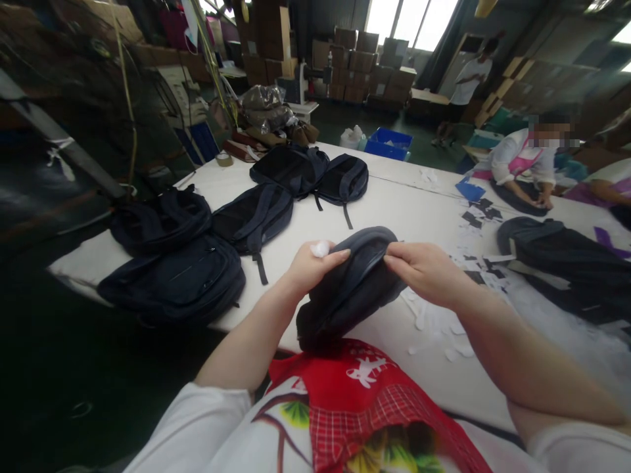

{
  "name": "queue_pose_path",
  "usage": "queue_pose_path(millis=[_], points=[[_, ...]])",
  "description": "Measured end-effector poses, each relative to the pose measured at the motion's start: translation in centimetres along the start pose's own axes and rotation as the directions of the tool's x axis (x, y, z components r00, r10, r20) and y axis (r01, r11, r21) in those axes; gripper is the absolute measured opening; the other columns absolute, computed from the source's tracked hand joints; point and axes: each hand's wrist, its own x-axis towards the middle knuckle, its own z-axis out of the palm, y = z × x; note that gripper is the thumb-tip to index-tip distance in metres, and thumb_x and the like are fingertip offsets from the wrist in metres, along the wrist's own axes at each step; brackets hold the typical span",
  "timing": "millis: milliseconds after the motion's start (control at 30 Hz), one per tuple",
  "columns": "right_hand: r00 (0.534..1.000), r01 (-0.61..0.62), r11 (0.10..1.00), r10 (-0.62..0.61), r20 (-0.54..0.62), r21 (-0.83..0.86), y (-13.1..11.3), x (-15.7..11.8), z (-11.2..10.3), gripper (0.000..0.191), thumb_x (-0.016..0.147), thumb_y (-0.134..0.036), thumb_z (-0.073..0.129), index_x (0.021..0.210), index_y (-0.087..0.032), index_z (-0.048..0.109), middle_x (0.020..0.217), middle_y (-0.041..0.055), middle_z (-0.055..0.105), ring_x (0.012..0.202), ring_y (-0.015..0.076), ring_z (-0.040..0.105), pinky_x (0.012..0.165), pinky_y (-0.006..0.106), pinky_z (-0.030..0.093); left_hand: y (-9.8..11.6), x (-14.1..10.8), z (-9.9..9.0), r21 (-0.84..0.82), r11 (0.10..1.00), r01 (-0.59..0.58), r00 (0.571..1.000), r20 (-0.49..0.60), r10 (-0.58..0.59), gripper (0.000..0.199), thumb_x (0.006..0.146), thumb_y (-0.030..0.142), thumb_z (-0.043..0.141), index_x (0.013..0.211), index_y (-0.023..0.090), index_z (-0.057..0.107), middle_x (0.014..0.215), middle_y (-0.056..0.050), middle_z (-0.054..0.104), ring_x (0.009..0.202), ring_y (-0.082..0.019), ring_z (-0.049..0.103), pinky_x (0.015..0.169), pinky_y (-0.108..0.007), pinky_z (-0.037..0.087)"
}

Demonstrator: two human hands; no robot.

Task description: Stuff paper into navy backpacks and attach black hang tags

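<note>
A dark navy backpack [355,289] is held up in front of my red apron, its lower end close to the apron and its upper end over the white table [394,207]. My left hand [318,263] grips its left edge, thumb on top, with a small white wad [320,248] showing at the fingers. On the other side my right hand [414,266] pinches the backpack's edge between thumb and fingers. What lies under the fingers is hidden.
Several dark backpacks [172,279] lie on the left of the table, and another [566,263] on the right. Black and white scraps [480,213] are scattered mid-right. Across the table a co-worker [522,157] handles a dark piece. A blue bin [388,143] stands beyond the far edge.
</note>
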Motion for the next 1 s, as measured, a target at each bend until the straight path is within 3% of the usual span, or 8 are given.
queue_pose_path(millis=[133,233,333,433,600,667,833,1000], points=[[1.000,0.019,0.991,-0.020,-0.004,-0.133,-0.7,0.0,0.5,0.029,0.092,-0.030,0.039,0.071,-0.020,0.057,0.070,0.0020,0.063,0.064,0.0158,0.054,0.059,0.028,0.029,-0.2,1.7,1.2,-0.176,0.982,0.064,0.998,0.004,-0.065,0.039,0.060,0.046,0.081,0.061,0.015,0.056,0.054,0.005,0.050,0.050,-0.007,0.043,0.046,-0.020,0.030],[0.978,-0.029,0.974,-0.019,-0.210,-0.226,-1.1,-0.8,1.2,0.018,0.089,-0.029,0.048,0.084,-0.019,0.062,0.082,0.0049,0.066,0.072,0.0183,0.057,0.062,0.029,0.032,-0.6,3.1,2.0,-0.353,0.926,0.134,0.991,0.021,-0.136,0.038,0.055,0.041,0.084,0.063,0.015,0.058,0.056,0.003,0.056,0.051,-0.009,0.050,0.048,-0.021,0.038],[0.930,0.095,0.969,-0.168,-0.328,-0.228,-2.3,-2.3,2.5,0.016,0.087,-0.032,0.055,0.091,-0.018,0.062,0.087,0.0060,0.065,0.077,0.0190,0.058,0.067,0.029,0.037,-0.9,4.2,2.6,-0.443,0.882,0.160,0.985,0.014,-0.171,0.037,0.052,0.038,0.086,0.063,0.015,0.059,0.056,0.002,0.059,0.051,-0.010,0.053,0.050,-0.022,0.041],[0.932,0.179,0.946,-0.251,-0.260,-0.272,-3.5,-3.2,4.6,0.018,0.089,-0.036,0.056,0.087,-0.018,0.061,0.079,0.0048,0.062,0.072,0.0188,0.056,0.063,0.031,0.034,-1.2,4.9,3.2,-0.457,0.876,0.158,0.985,0.016,-0.169,0.037,0.052,0.038,0.087,0.061,0.015,0.059,0.054,0.002,0.058,0.049,-0.010,0.052,0.048,-0.022,0.040],[0.928,0.148,0.898,-0.271,-0.256,-0.415,-4.1,-3.1,7.2,0.016,0.093,-0.023,0.047,0.084,-0.018,0.060,0.072,0.0049,0.059,0.066,0.0184,0.052,0.059,0.033,0.028,-1.5,5.4,3.6,-0.451,0.873,0.187,0.979,0.016,-0.201,0.038,0.052,0.039,0.087,0.062,0.015,0.059,0.054,0.002,0.058,0.049,-0.010,0.052,0.048,-0.022,0.039],[0.929,0.131,0.892,-0.263,-0.261,-0.432,-3.9,-3.1,7.3,0.018,0.093,-0.019,0.044,0.083,-0.019,0.058,0.072,0.0049,0.058,0.065,0.0183,0.051,0.059,0.033,0.027,-1.5,5.5,3.6,-0.448,0.875,0.184,0.980,0.014,-0.199,0.039,0.051,0.040,0.086,0.062,0.015,0.059,0.054,0.003,0.058,0.049,-0.009,0.051,0.048,-0.022,0.038],[0.959,0.019,0.932,-0.120,-0.257,-0.362,-3.6,-3.1,6.6,0.024,0.091,-0.041,0.054,0.087,-0.018,0.056,0.078,0.0058,0.060,0.068,0.0196,0.057,0.057,0.031,0.031,-1.1,5.7,4.1,-0.487,0.861,0.149,0.977,-0.061,-0.203,0.039,0.049,0.039,0.086,0.062,0.015,0.058,0.053,0.003,0.058,0.048,-0.009,0.050,0.048,-0.022,0.038],[0.975,-0.083,0.915,-0.007,-0.221,-0.395,-3.3,-2.8,6.1,0.009,0.090,-0.024,0.054,0.083,-0.019,0.056,0.074,0.0050,0.063,0.062,0.0185,0.061,0.054,0.031,0.031,-0.6,5.9,5.1,-0.488,0.867,0.096,0.980,-0.106,-0.168,0.039,0.051,0.040,0.086,0.061,0.016,0.056,0.053,0.003,0.056,0.049,-0.009,0.049,0.048,-0.022,0.037]])
